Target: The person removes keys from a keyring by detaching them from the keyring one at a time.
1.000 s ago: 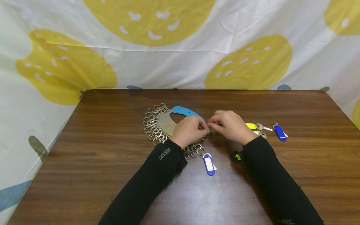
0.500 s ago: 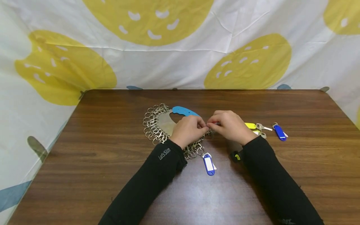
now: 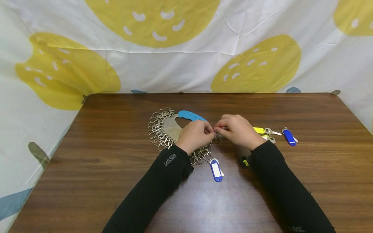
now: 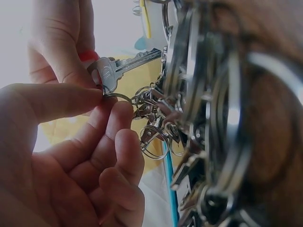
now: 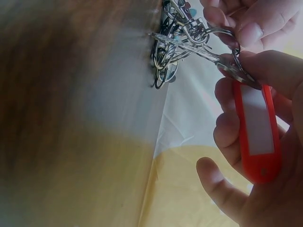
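Observation:
A crescent-shaped metal plate (image 3: 171, 127) with a light-blue handle (image 3: 190, 115) lies on the table, its curved edge hung with several clips and split rings. At its right end, my left hand (image 3: 195, 135) pinches one split ring (image 4: 119, 96) between thumb and forefinger. My right hand (image 3: 237, 130) grips a red key tag (image 5: 260, 163) with a white label, close to that ring. A silver key (image 4: 137, 61) hangs by the tag's wire loop, which meets the split ring at the fingertips. Whether loop and ring are linked cannot be told.
A blue key tag (image 3: 216, 171) is at a ring on the plate's near side. Right of my right hand lie yellow key tags (image 3: 258, 130) with keys and another blue key tag (image 3: 289, 137). A patterned cloth (image 3: 180, 71) hangs behind the wooden table (image 3: 87, 181).
Between one second and half a second ago, the fingertips of both hands came slightly closer together. Since then the hands have barely moved.

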Motion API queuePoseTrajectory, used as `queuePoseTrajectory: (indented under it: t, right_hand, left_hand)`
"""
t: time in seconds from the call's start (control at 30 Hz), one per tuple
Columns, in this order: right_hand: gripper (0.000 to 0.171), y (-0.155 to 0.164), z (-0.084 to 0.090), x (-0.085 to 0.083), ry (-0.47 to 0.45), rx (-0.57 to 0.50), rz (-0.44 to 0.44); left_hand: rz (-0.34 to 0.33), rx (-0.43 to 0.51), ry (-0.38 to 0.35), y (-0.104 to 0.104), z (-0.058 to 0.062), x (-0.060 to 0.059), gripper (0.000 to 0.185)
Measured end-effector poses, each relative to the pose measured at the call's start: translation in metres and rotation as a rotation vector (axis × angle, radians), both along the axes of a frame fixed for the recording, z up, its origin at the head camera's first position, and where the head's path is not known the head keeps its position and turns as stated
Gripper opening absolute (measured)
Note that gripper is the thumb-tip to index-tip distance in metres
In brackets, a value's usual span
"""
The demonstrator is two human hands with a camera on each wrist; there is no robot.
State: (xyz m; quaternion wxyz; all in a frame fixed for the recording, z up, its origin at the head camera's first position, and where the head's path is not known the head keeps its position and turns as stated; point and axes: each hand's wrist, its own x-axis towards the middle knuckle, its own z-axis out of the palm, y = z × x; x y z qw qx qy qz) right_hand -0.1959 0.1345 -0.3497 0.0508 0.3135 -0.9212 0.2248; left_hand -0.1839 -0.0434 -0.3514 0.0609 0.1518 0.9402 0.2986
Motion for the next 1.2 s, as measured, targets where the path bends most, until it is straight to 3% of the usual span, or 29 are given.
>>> queuePoseTrajectory:
  t: [0.23,0.63,1.2]
  right_hand:
    - [0.011,-0.0004,0.0007,0.0008,-0.014,0.007,-0.002]
    - [0.011,-0.0003,0.0009,0.0010,-0.016,0.019,-0.018]
    - [0.011,-0.0011,0.0007,0.0016,0.001,0.020,-0.004]
  left_hand:
    - [0.013,-0.002,-0.006,0.0003,0.0011,0.0004,0.016]
    - [-0.035,-0.001,0.001,-0.0012,0.0016,0.0007,0.014]
    - [-0.001,-0.011,0.002,0.0000,0.0013,0.0012,0.017]
